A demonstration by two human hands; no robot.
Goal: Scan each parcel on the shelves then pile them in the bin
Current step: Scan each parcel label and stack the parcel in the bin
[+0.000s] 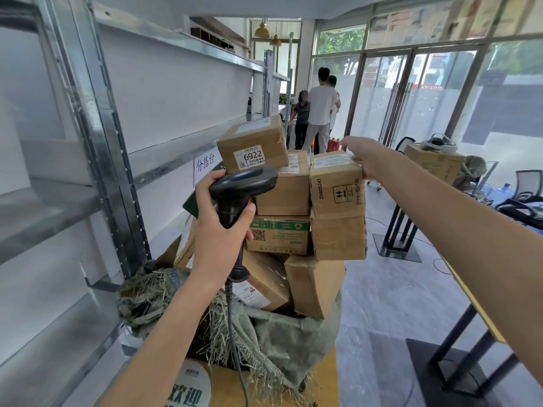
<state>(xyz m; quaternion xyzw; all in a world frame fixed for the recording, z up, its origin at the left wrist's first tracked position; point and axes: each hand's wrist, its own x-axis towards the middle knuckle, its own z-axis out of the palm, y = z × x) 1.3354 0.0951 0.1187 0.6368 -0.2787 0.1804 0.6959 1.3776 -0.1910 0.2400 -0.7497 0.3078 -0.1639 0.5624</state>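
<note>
Bare galvanised steel shelves [176, 92] run along the left. Beside them a frayed woven green sack bin [279, 333] overflows with taped cardboard parcels [282, 195]. The right hand [364, 157] holds the top-right boxy parcel [336, 183], its grip hidden behind it; the left hand [220, 227] wraps the smooth black scanner [241, 189].

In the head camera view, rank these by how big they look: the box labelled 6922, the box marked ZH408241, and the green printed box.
1. 6922 box and ZH408241 box: look alike, no ranking.
2. Green printed box: smallest showing, though partly hidden behind the left hand.
</note>
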